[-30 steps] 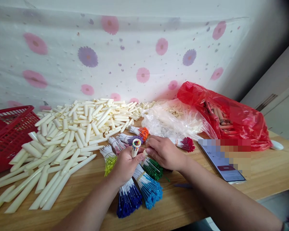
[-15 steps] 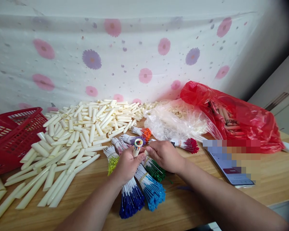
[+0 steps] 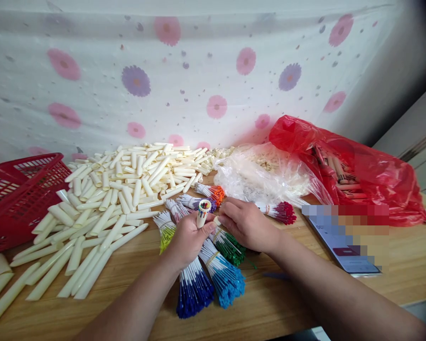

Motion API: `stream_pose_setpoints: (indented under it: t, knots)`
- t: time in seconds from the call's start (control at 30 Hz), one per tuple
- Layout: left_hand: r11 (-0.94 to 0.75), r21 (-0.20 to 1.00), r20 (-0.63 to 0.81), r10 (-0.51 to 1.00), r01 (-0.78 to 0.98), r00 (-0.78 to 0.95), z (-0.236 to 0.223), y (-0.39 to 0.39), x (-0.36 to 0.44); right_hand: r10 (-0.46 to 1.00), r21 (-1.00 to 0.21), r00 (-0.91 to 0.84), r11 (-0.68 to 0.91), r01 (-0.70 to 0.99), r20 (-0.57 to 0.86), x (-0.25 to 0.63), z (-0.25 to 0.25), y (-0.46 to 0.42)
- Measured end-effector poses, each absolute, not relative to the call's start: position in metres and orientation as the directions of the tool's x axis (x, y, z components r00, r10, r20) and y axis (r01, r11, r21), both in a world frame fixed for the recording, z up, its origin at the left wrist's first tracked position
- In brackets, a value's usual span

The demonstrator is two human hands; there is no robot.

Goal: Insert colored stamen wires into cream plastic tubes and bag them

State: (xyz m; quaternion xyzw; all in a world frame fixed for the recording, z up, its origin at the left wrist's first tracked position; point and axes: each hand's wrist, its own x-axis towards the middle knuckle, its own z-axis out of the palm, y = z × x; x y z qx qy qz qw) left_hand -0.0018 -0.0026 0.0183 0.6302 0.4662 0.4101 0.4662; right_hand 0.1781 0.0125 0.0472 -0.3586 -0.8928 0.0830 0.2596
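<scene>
My left hand [image 3: 186,239] is closed round an upright cream plastic tube [image 3: 203,216], whose open top shows several coloured tips inside. Beside it, my right hand [image 3: 250,225] pinches a small cream piece [image 3: 217,221] close to my left thumb; its exact kind is unclear. Bundles of thin white sticks with coloured ends lie under and around both hands: a dark blue bundle [image 3: 195,293], a light blue bundle [image 3: 227,282], a green bundle [image 3: 232,246], a yellow bundle [image 3: 166,232], an orange bundle [image 3: 213,192] and a crimson bundle [image 3: 283,212]. Pink and purple ones are partly covered.
A large heap of cream tubes [image 3: 102,213] spreads over the wooden table [image 3: 128,308] at left, by a red basket [image 3: 21,203]. Behind my right hand lies a clear plastic bag [image 3: 262,182]. Farther right are a red bag [image 3: 383,180] and a phone-like device [image 3: 341,241].
The whole view has shifted slightly, with the scene sitting a little higher. The small cream piece in my right fingers shows more clearly; both hands keep their grip.
</scene>
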Motion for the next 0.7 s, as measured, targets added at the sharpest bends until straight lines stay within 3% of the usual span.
stream_pose_setpoints:
  t: [0.1,0.27,0.37,0.47,0.57,0.7]
  knots:
    - [-0.140,0.966,0.086,0.967,0.217,0.242,0.020,-0.004,-0.001,0.677,-0.292,-0.635,0.735,0.613,0.372,0.176,0.045,0.013]
    - [-0.162,0.957,0.112,0.972,0.242,0.209,0.022,-0.004,0.001,0.746,-0.457,-0.589,0.660,0.596,0.311,0.177,0.044,0.013]
    - [-0.183,0.947,0.128,0.969,0.266,0.211,0.021,-0.006,0.001,0.727,-0.493,-0.607,0.675,0.549,0.321,0.180,0.048,0.013]
    - [-0.319,0.878,0.254,0.942,0.357,0.218,0.022,-0.008,0.001,0.735,-0.559,-0.602,0.654,0.510,0.312,0.179,0.050,0.012]
    - [-0.486,0.735,0.437,0.873,0.473,0.217,0.025,-0.012,0.000,0.765,-0.629,-0.546,0.617,0.472,0.341,0.174,0.051,0.009]
    - [-0.556,0.652,0.547,0.816,0.516,0.188,0.026,-0.015,0.000,0.776,-0.613,-0.448,0.628,0.480,0.444,0.169,0.049,0.002]
